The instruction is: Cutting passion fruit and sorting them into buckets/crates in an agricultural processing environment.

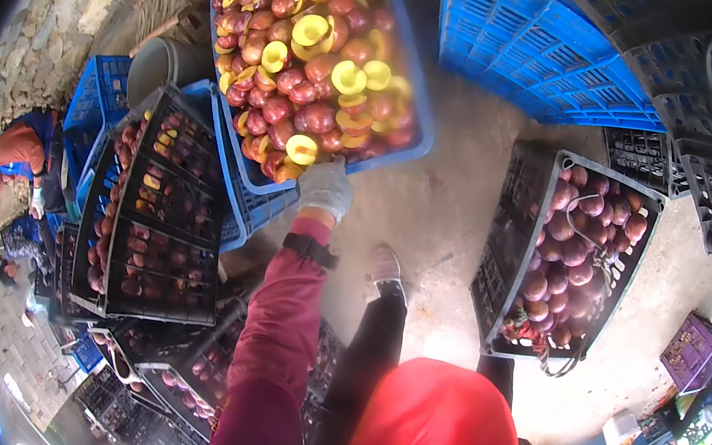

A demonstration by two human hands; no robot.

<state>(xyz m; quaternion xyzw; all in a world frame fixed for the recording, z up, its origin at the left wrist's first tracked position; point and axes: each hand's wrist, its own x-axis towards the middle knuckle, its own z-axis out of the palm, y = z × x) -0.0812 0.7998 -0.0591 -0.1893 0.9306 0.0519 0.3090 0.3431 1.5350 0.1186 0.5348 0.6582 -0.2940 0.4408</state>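
Note:
My left hand [325,190], in a pale glove with a black band at the wrist, is closed on the near rim of a blue crate [424,141]. Red-skinned plums [291,75] fill this crate, several of them halved with yellow flesh and a hollow in the middle. Its near right corner is blurred. Beneath its left side sits another blue crate [240,196]. I cannot make out my right hand. A red cloth [436,423] covers my front.
To the right stands a black crate [491,243] of dark plums with a cord over it. Stacked black crates [176,223] rise at left, beside a grey bucket [153,68]. A large blue crate [537,56] is at far right. Other people [22,145] sit at far left.

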